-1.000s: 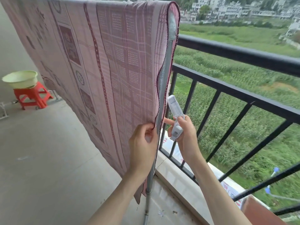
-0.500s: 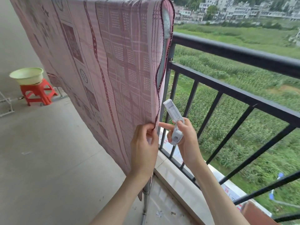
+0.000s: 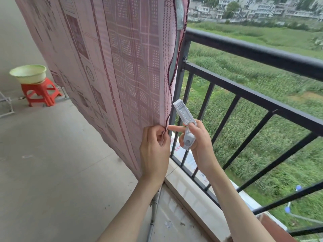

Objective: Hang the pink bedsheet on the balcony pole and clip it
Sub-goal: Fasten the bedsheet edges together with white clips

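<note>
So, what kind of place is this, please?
Most likely a home balcony, high up: a black railing overlooks green fields, and a pink bedsheet hangs drying over the concrete floor.

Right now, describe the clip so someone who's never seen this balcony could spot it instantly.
Start at the pink bedsheet hanging beside the black balcony railing and follow its dark-trimmed right edge down to the two hands. The right hand holds the clip, just right of that edge. It is the only pale grey-white plastic piece there, long and flat, its perforated tip pointing up.
</note>
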`<state>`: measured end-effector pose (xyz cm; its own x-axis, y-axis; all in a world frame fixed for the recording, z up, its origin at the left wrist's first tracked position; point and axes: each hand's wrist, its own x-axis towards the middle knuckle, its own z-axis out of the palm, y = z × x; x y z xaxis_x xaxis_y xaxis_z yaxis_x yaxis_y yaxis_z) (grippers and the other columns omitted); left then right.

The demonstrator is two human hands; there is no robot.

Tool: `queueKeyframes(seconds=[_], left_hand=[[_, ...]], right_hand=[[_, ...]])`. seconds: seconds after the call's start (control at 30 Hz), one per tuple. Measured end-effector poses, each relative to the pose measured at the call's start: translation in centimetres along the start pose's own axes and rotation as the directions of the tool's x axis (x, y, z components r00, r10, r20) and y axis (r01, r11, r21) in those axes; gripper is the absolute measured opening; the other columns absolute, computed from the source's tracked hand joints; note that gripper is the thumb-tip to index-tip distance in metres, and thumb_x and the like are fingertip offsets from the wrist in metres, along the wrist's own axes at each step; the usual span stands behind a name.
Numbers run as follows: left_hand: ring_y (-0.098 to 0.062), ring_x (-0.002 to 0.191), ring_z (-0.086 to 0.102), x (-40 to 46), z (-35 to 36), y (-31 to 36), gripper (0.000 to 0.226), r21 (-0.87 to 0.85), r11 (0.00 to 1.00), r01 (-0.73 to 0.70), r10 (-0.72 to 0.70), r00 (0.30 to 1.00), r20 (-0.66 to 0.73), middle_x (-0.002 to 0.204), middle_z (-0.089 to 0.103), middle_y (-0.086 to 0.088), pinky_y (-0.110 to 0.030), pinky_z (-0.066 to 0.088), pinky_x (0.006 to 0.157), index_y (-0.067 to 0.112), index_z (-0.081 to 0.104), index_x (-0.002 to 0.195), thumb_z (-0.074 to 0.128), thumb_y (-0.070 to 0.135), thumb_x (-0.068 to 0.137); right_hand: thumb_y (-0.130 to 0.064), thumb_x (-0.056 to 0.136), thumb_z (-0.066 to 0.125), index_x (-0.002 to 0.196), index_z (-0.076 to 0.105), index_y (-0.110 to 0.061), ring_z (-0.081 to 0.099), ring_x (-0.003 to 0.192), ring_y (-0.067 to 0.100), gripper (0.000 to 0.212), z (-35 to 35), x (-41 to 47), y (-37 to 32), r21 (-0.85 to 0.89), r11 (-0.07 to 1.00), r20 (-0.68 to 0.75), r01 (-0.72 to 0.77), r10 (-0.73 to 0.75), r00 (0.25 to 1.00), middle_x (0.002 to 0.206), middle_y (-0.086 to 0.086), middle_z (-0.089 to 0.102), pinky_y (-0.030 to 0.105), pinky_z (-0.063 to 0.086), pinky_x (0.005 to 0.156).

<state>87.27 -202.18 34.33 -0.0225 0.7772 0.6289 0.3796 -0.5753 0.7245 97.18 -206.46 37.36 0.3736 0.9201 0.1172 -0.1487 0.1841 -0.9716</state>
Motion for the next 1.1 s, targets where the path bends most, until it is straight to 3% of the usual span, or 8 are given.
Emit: queueKeyframes(seconds=[0.13, 0.33, 0.6, 0.7, 0.93, 1.1], left_hand=[[-0.001, 0.071, 0.046, 0.2, 0.1, -0.4, 0.009, -0.017, 1.000, 0.012, -0.013, 1.000, -0.021, 0.073, 0.063, -0.010, 0.006, 0.032, 0.068, 0.001, 0.063, 0.078, 0.069, -0.004, 0.073], [0.000, 0.062, 0.048, 0.3, -0.3, 0.0, 0.011, -0.056, 0.996, 0.068, -0.067, 0.997, 0.030, 0.071, 0.065, -0.008, 0.005, 0.032, 0.064, 0.003, 0.065, 0.075, 0.070, -0.004, 0.069], [0.000, 0.070, 0.049, -0.7, -0.8, 0.5, 0.006, -0.180, 0.983, 0.023, -0.003, 0.994, 0.111, 0.076, 0.058, 0.000, -0.001, 0.036, 0.068, 0.005, 0.062, 0.079, 0.065, 0.005, 0.073], [-0.004, 0.074, 0.050, -0.6, -0.6, 0.2, 0.011, -0.179, 0.984, 0.024, -0.007, 0.995, 0.098, 0.082, 0.053, 0.004, -0.003, 0.036, 0.072, 0.007, 0.061, 0.081, 0.059, 0.017, 0.077], [-0.004, 0.081, 0.055, -1.4, 0.1, 0.0, 0.015, -0.178, 0.981, 0.079, -0.064, 0.994, 0.090, 0.089, 0.059, 0.002, -0.004, 0.040, 0.075, 0.007, 0.059, 0.097, 0.063, 0.005, 0.083], [-0.004, 0.074, 0.056, -1.2, 0.3, 0.2, 0.008, -0.160, 0.978, 0.134, -0.125, 0.990, 0.067, 0.081, 0.061, 0.005, -0.003, 0.038, 0.069, 0.011, 0.065, 0.089, 0.067, 0.011, 0.082]], right_hand=[[-0.031, 0.084, 0.047, 0.090, 0.042, -0.015, 0.044, 0.049, 0.015, 0.018, 0.2, -0.1, 0.3, 0.009, 1.000, 0.008, 0.009, -0.009, 1.000, 0.103, 0.014, 0.071, 0.023, 0.042, 0.054], [-0.030, 0.082, 0.048, 0.098, 0.044, -0.009, 0.042, 0.049, 0.018, 0.027, -0.1, -0.5, 0.5, 0.043, 0.999, -0.024, -0.006, 0.007, 1.000, 0.108, 0.011, 0.071, 0.027, 0.039, 0.054], [-0.029, 0.080, 0.048, 0.087, 0.045, -0.013, 0.045, 0.044, 0.014, 0.018, -0.1, -0.6, 0.0, 0.076, 0.997, -0.049, 0.002, 0.002, 0.999, 0.083, 0.003, 0.074, 0.022, 0.041, 0.049], [-0.032, 0.082, 0.048, 0.091, 0.044, -0.012, 0.044, 0.046, 0.015, 0.023, -0.2, -0.9, 0.7, 0.033, 0.999, -0.041, -0.025, 0.026, 0.999, 0.087, 0.005, 0.074, 0.021, 0.041, 0.051], [-0.034, 0.081, 0.047, 0.087, 0.040, -0.015, 0.042, 0.047, 0.018, 0.022, -0.5, -1.2, 1.4, 0.108, 0.989, -0.025, -0.099, 0.102, 0.994, 0.098, 0.015, 0.072, 0.024, 0.038, 0.052], [-0.036, 0.082, 0.046, 0.090, 0.041, -0.015, 0.042, 0.047, 0.016, 0.022, -0.7, -0.9, 1.6, 0.118, 0.986, -0.017, -0.117, 0.119, 0.993, 0.102, 0.016, 0.071, 0.025, 0.037, 0.054]])
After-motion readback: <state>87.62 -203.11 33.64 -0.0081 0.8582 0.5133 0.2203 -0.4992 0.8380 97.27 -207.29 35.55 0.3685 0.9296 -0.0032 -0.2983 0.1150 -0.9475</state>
